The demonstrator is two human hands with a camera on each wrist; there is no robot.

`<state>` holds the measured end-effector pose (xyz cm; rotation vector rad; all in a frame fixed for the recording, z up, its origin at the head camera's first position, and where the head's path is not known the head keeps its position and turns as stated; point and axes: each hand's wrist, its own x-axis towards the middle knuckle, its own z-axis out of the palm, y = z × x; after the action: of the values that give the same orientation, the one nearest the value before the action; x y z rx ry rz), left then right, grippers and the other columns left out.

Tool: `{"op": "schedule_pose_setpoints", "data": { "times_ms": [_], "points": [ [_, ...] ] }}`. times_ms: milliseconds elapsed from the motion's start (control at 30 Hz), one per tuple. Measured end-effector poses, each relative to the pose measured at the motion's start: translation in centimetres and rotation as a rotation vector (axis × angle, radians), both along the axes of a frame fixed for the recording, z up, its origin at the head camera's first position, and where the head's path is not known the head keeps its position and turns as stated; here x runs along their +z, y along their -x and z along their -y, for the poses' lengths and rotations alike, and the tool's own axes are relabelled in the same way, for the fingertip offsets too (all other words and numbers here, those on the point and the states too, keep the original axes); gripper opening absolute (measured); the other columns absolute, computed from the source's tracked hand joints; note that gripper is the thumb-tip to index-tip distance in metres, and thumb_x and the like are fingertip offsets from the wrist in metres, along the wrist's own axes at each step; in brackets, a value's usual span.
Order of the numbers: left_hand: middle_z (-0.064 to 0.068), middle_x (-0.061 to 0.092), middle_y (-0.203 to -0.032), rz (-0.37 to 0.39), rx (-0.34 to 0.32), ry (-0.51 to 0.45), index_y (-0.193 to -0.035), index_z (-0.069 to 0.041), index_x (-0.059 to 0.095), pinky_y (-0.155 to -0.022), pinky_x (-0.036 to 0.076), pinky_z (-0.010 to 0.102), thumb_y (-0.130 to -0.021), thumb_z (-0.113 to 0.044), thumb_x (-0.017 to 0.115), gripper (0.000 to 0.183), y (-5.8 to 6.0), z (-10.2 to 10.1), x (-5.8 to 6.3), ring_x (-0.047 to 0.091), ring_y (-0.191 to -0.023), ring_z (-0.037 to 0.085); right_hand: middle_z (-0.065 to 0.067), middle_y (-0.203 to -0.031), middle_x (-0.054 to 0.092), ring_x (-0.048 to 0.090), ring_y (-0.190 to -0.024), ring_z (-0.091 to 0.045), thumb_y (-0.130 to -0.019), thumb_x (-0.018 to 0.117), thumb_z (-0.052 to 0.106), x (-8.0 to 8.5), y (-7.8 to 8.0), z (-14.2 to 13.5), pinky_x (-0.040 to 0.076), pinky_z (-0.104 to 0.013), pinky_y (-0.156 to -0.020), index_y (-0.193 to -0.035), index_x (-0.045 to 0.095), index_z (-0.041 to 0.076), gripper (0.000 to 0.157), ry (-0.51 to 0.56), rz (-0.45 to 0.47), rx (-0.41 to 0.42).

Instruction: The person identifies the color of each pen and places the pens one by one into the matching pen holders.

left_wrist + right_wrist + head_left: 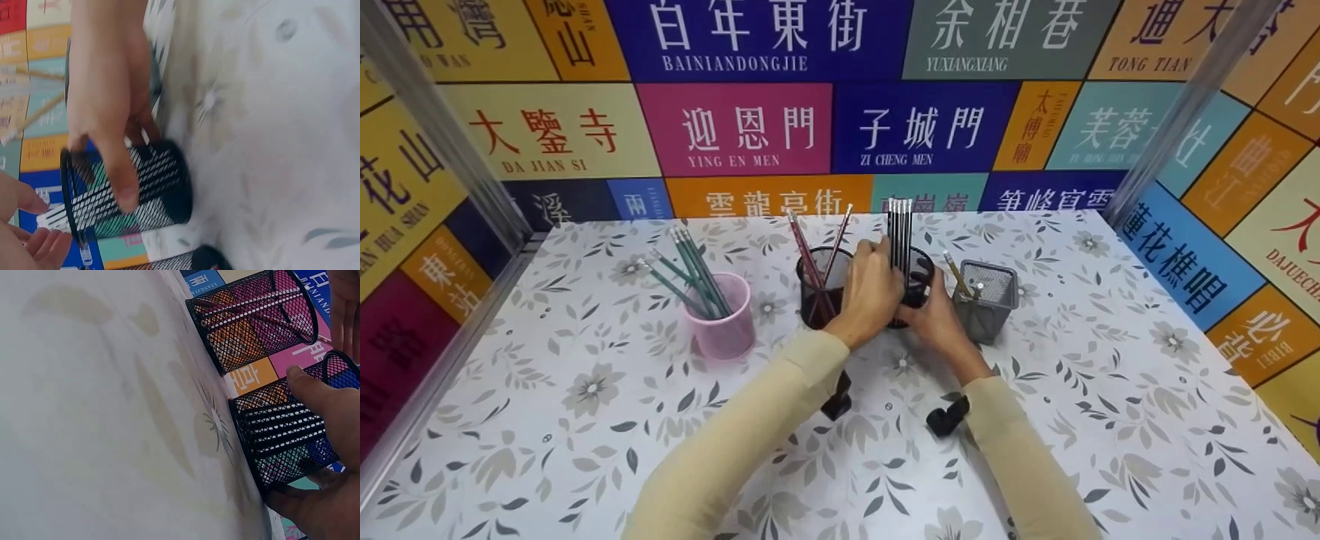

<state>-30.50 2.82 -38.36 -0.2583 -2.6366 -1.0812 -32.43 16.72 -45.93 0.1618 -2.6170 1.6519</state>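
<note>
Black-and-white striped pencils stand in a round black mesh pencil cup, their pale ends up. My left hand pinches them near their tops, above the rim; in the left wrist view its fingers close around the ends. My right hand grips that cup from the right side. In the right wrist view the thumb lies along the mesh, and the pencils show through the wall. The cup's base looks to be on the table.
Left of this cup, a second black mesh cup holds dark red pencils. A pink cup with several green pencils stands further left. To the right is a grey square mesh holder with a yellow pencil.
</note>
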Motion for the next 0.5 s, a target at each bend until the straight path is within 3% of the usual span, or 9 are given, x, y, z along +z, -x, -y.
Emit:
{"op": "schedule_pose_setpoints", "data": {
  "times_ms": [100, 333, 500],
  "points": [
    [0.019, 0.058, -0.131, -0.02, -0.031, -0.019, -0.143, 0.003, 0.049, -0.098, 0.056, 0.034, -0.088, -0.001, 0.061, 0.056, -1.3, 0.5, -0.6, 0.064, -0.112, 0.029, -0.027, -0.147, 0.046, 0.043, -0.14, -0.042, -0.087, 0.074, 0.014, 0.0, 0.0, 0.0, 0.029, -0.053, -0.122, -0.154, 0.017, 0.009, 0.089, -0.014, -0.002, -0.007],
    [0.014, 0.065, -0.115, -0.073, -0.033, -0.039, -0.13, 0.0, 0.063, -0.092, 0.056, 0.038, -0.088, -0.003, 0.062, 0.043, -4.4, 3.2, -1.7, 0.065, -0.102, 0.028, -0.029, -0.148, 0.047, 0.043, -0.14, -0.042, -0.086, 0.078, 0.035, -0.1, 0.0, -0.1, 0.03, -0.051, -0.122, -0.153, 0.02, 0.006, 0.094, -0.132, 0.014, -0.066],
    [0.013, 0.065, -0.111, -0.078, -0.02, -0.094, -0.12, -0.002, 0.067, -0.093, 0.055, 0.039, -0.088, -0.003, 0.062, 0.033, -6.1, 6.1, -3.3, 0.065, -0.103, 0.027, -0.028, -0.151, 0.044, 0.041, -0.142, -0.042, -0.091, 0.073, 0.033, 0.4, -0.4, -1.0, 0.027, -0.053, -0.123, -0.155, 0.019, 0.006, 0.088, -0.162, 0.113, -0.035]
  ]
}}
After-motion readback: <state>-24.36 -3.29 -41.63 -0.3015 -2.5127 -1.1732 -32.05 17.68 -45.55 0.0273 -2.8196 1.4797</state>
